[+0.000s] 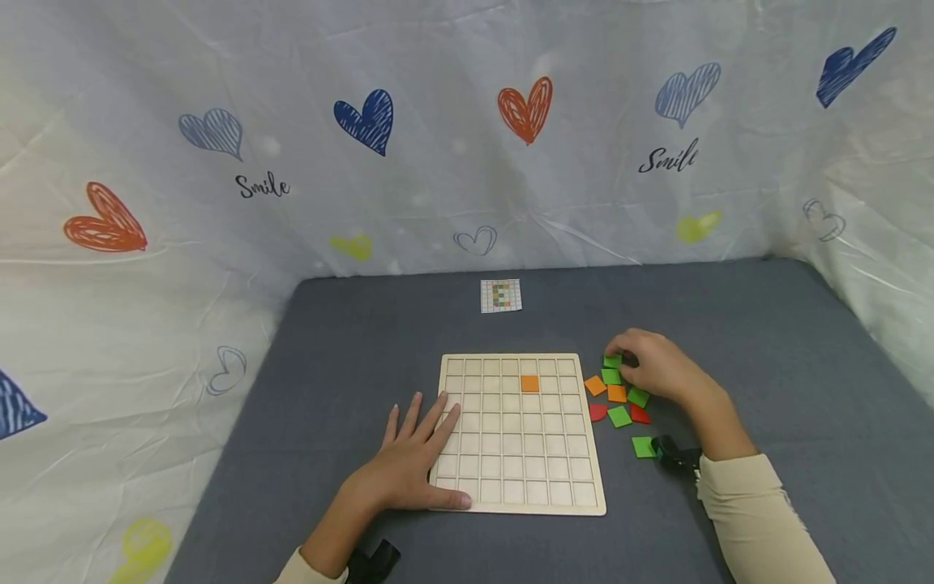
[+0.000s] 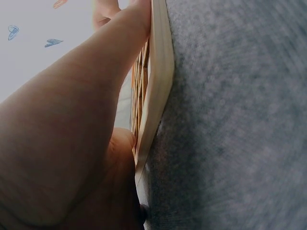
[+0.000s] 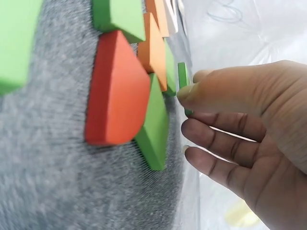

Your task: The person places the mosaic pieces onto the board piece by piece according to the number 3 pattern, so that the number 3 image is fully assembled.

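A pale wooden grid board (image 1: pixel 524 434) lies on the grey cloth, with one orange square tile (image 1: pixel 529 384) in a cell of its second row. On the board's left edge rests my left hand (image 1: pixel 414 462), fingers spread and thumb at the near-left corner; the left wrist view shows it against the board's rim (image 2: pixel 160 72). Beyond the board's right side, my right hand (image 1: pixel 660 365) pinches a green square tile (image 3: pixel 183 79) between thumb and fingers. Close by lie loose tiles: green (image 1: pixel 619 417), orange (image 1: pixel 616 393) and red (image 1: pixel 640 414).
A small printed card (image 1: pixel 501 296) with a coloured grid pattern lies at the back of the table. One green tile (image 1: pixel 644 447) sits apart, by the right wrist's black camera (image 1: pixel 674 454). A white curtain (image 1: pixel 438 186) with hearts hangs behind and at the sides.
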The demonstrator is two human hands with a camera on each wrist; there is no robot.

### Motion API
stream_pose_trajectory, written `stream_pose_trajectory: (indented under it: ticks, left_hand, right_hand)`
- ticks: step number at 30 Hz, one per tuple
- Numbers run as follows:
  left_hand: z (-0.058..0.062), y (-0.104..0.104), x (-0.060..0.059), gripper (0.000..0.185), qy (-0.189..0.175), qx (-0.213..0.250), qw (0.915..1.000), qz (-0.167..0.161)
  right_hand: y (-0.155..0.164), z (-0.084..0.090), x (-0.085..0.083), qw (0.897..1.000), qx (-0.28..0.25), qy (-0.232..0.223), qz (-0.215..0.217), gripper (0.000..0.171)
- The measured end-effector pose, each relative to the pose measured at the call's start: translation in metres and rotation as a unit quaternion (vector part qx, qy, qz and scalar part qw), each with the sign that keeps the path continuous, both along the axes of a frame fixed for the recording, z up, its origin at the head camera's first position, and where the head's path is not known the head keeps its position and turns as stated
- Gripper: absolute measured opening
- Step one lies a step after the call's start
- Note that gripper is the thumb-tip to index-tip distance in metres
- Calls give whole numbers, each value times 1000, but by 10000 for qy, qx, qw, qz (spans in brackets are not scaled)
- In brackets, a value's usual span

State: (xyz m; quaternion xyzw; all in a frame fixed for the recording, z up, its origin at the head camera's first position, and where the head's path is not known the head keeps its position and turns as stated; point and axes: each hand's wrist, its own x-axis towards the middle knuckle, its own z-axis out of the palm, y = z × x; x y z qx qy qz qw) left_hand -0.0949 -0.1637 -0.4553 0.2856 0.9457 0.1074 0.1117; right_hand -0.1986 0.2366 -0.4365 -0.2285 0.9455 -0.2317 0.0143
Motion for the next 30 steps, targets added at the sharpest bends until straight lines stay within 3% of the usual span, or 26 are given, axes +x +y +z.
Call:
stream_pose_trajectory:
  ticks: [12,20,30]
  left_hand:
    - [-2,-1,0,110,-104,37,9999,41]
    - [4,1,1,110,-305,31,9995,79]
    - [2,0,0,110,-225,29,9997,47]
  right_hand:
    - [-16,12,0,9994,-152,-44,317,20]
    - [-31,19,-3,9977,-310,-109,585,20]
    - [-47,21,-7,9958,-416,-101,816,20]
